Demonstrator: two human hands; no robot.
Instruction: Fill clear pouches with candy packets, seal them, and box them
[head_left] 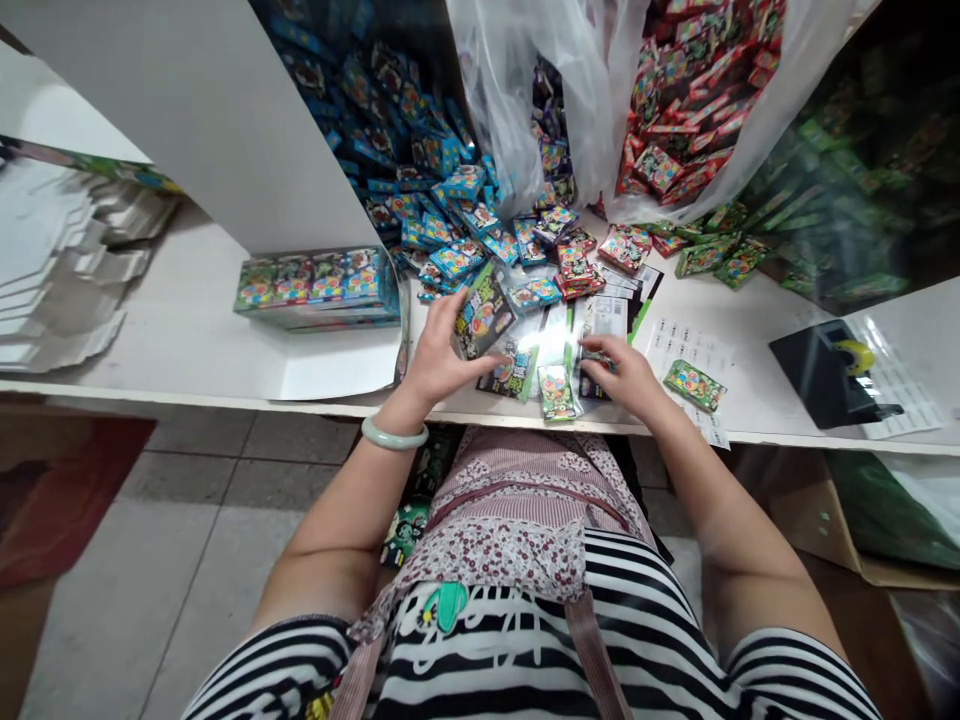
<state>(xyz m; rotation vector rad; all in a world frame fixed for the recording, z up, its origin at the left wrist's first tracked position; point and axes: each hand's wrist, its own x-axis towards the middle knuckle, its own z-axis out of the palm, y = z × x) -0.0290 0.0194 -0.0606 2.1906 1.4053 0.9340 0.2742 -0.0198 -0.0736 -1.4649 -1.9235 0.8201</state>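
My left hand [444,355], with a pale bangle at its wrist, holds a dark printed pack [485,312] between thumb and fingers, tilted above the table. My right hand [616,375] has its fingers bent over dark printed cards [600,325] and clear film; what its fingertips grip, if anything, is hidden. Between the hands a small green box [556,392] lies near the table's front edge, beside another dark card [510,375]. Small blue boxes [457,260] and red boxes [576,265] are heaped just beyond my hands.
Upright rows of boxes fill a white carton [322,285] at left, near stacked flat cardboard [67,260]. Plastic bags hold red boxes [690,110]. On the right are a green box [694,385], sticker sheets [679,345] and a black tape dispenser [825,375].
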